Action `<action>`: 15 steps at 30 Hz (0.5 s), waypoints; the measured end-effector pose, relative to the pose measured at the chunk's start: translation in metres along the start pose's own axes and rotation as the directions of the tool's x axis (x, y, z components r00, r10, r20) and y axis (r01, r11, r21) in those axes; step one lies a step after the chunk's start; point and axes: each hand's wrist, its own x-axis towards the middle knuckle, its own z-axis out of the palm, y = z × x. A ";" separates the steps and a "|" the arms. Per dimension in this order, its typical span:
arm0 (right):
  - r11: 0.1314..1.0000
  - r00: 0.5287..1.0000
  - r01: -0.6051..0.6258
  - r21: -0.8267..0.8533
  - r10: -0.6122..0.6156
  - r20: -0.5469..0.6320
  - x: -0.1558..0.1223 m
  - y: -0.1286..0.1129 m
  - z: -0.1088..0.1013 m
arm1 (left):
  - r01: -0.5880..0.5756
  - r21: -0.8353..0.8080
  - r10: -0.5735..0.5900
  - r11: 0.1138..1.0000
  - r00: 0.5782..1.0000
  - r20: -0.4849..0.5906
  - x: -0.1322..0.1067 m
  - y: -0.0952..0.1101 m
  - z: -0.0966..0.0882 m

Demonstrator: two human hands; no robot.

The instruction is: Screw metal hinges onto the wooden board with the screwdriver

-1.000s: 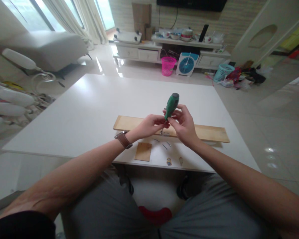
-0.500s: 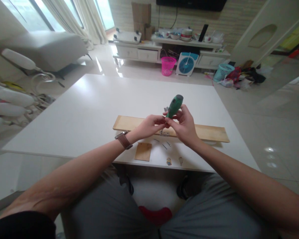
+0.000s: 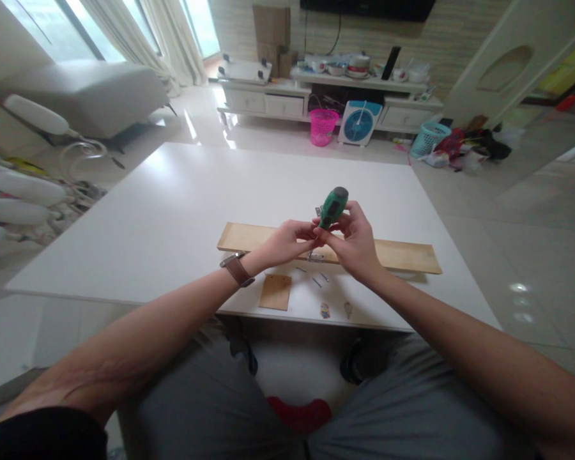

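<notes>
My right hand [image 3: 357,239] is closed round the lower part of a green and black screwdriver [image 3: 334,206], its handle tilted up and away. Beside it, the closed fingers of my left hand [image 3: 292,241] pinch at the shaft just below the handle; the contact is partly hidden. Under both hands a long wooden board [image 3: 407,254] lies across the white table [image 3: 186,191]. At the board's near edge, below the fingers, sits a small metal hinge [image 3: 316,257]. Another metal piece [image 3: 319,211] shows behind the screwdriver. The screwdriver's tip cannot be made out.
Near the table's front edge lie a small wooden plate [image 3: 275,292], several loose screws [image 3: 317,282], a little minion figure [image 3: 324,310] and a light-coloured keyring-like piece [image 3: 347,310]. White chairs [image 3: 23,185] stand at the left. A pink basket [image 3: 322,126] and a fan [image 3: 359,122] are beyond the table.
The screwdriver's handle has tipped slightly left and lower, turning a little in my right fingers. Both hands keep nearly the same place, and the board has not moved.
</notes>
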 end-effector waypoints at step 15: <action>0.999 0.999 0.000 -0.044 -0.002 -0.033 0.001 0.000 -0.001 | -0.009 0.060 0.011 0.998 1.000 -0.022 0.001 -0.001 0.002</action>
